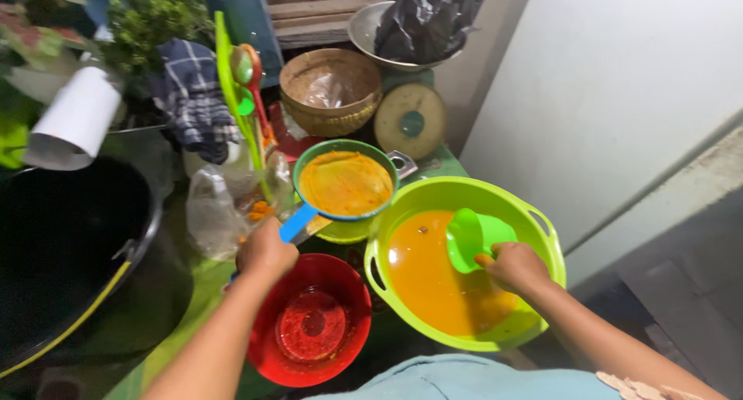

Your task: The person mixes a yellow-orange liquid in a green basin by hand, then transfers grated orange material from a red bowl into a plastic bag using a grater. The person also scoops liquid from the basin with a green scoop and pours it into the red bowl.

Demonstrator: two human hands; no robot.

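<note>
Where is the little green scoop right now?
In the head view, the green scoop is right of centre, held by the right hand over the orange liquid in the lime-green basin.

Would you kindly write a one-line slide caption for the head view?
Left hand holds a blue-handled strainer of orange pulp; right hand dips a green scoop into orange liquid in a lime basin.

A red plastic bowl with a smeared bottom sits near the middle. At far left lie a large black pot and a white paper roll. A checked cloth hangs beside leafy greens. Farther back stand a woven basket lined with plastic, a kitchen scale, and a metal bowl holding a black plastic bag.
</note>
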